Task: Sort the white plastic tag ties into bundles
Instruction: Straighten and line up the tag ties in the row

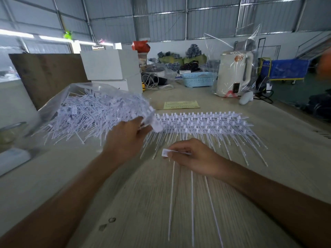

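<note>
Head view looks down on a pale table [136,203] with both bare forearms reaching in. The left hand [125,138] is raised at the near right edge of a loose pile [93,113] of white ties spilling from a clear bag [71,92] on the left; its fingers are curled round the flat white head of a tie [155,125], though blur hides how many it holds. The right hand [191,156] sits lower and nearer, fingers and thumb pinching the heads of a few ties [165,152]; their thin tails [191,203] trail toward the near edge, fanned apart on or just above the table.

Beyond the right hand, sorted ties lie in overlapping rows [202,122] across the table's middle, heads far, tails pointing near. A yellow slip [181,105] lies just beyond the rows. Farther back stand white boxes [111,65], a blue basket [198,79] and a cream appliance [232,74] under clear plastic wrap, with a blue cart [286,68] off to the far right.
</note>
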{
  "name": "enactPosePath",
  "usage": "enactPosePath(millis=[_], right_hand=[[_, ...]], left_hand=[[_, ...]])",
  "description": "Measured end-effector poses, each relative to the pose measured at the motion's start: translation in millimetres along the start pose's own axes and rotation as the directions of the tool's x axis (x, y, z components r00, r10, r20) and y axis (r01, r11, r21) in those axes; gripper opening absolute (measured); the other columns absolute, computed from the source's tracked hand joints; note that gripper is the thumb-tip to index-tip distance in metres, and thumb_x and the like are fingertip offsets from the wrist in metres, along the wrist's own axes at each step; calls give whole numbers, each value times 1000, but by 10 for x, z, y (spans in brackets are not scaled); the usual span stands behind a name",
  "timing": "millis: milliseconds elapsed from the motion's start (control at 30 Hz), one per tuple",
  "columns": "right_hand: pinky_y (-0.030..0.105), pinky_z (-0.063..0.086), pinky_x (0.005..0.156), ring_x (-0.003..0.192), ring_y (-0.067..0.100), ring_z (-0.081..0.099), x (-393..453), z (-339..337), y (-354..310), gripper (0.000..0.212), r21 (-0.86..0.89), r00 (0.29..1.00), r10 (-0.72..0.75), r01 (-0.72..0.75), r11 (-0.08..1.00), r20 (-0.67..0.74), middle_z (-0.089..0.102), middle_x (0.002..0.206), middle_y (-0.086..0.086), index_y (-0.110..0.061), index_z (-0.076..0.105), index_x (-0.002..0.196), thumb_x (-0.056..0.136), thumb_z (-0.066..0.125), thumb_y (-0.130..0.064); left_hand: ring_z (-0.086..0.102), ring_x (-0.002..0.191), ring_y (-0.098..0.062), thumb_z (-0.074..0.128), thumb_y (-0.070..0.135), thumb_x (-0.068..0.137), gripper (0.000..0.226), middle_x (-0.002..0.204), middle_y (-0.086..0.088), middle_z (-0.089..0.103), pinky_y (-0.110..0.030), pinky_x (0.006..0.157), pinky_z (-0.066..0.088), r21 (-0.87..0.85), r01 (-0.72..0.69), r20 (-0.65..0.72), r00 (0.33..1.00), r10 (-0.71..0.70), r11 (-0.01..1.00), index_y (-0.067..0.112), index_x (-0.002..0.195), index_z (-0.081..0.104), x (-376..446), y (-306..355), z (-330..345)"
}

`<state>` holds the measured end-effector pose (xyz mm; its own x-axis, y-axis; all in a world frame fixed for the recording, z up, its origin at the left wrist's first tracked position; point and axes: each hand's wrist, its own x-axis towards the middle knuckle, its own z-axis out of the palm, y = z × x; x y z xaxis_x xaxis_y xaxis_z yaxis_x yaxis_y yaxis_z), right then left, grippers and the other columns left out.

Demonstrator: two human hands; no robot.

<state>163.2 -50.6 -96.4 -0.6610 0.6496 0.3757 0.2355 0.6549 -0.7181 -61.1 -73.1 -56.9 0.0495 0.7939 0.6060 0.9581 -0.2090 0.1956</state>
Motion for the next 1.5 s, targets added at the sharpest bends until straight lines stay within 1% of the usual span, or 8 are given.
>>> enactPosePath(millis=[100, 233, 467, 600, 1000, 1200, 1333, 1500], right_hand=[[29, 37, 56, 56, 8, 49, -1, 4, -3, 22, 7, 998, 8, -8, 1000, -65, 54, 63, -10, -16, 69, 88, 101, 53, -10], [38, 37, 51, 54, 21, 46, -9, 7, -2, 22, 74, 975, 29, -13, 997, -221, 53, 62, 3, -27, 60, 103, 100, 50, -8], [39, 45, 55, 62, 26, 61, -27, 12, 18, 20, 118, 974, -25, 53, 992, -226, 70, 75, 3, -18, 42, 115, 100, 56, -16], [32, 50, 55, 60, 18, 64, -22, -23, 1, 7, 163, 979, 58, -26, 986, -193, 69, 77, 10, -12, 57, 100, 101, 58, -19], [25, 30, 48, 48, 4, 42, -72, 39, -41, 29, -142, 960, -119, 84, 986, -254, 46, 55, -10, -16, 55, 70, 99, 60, -15], [31, 32, 47, 50, 13, 44, -81, 54, -44, 28, -525, 915, -317, 147, 838, -248, 45, 60, -7, -16, 50, 69, 96, 56, -18], [29, 34, 45, 45, 10, 46, -39, 69, -13, 31, -272, 912, -203, 106, 956, -356, 45, 54, -10, -31, 47, 68, 97, 54, -21], [22, 28, 46, 46, 4, 40, -32, 38, 43, 37, -172, 900, -119, 50, 984, -419, 41, 51, -11, -27, 42, 61, 96, 55, -29]], left_hand=[[43, 46, -6, 58, 27, 100, 38, 53, 7, 46, -25, 52, 32, -367, 128, 173, 983, -68, 922, 15, 64, 52, -6, 212, 120], [37, 40, -6, 59, 20, 97, 35, 48, 7, 41, -18, 40, 27, -768, 384, 354, 922, -159, 512, 18, 63, 52, -60, 475, 137], [40, 41, 1, 63, 22, 97, 38, 48, 13, 48, -13, 44, 29, -691, 187, 235, 972, -28, 698, 24, 60, 55, -115, 550, 127], [38, 43, -3, 65, 21, 96, 31, 50, 11, 45, -13, 43, 30, -772, 245, 222, 969, -112, 586, 18, 66, 55, -107, 495, 120], [36, 40, -6, 64, 22, 95, 28, 48, 7, 43, -13, 40, 27, -731, 328, 317, 940, -128, 599, 12, 70, 58, -114, 456, 115], [37, 46, -10, 66, 16, 90, 33, 51, 3, 41, -18, 45, 29, -688, 307, 289, 947, -139, 658, 15, 60, 51, -83, 494, 98], [34, 38, -2, 70, 30, 92, 46, 43, 12, 41, -11, 40, 27, -724, 299, 303, 947, -102, 622, 25, 48, 56, -96, 508, 80], [39, 39, 4, 73, 31, 89, 39, 45, 17, 45, -9, 40, 28, -731, 316, 391, 921, -10, 605, 28, 52, 60, -118, 553, 65]])
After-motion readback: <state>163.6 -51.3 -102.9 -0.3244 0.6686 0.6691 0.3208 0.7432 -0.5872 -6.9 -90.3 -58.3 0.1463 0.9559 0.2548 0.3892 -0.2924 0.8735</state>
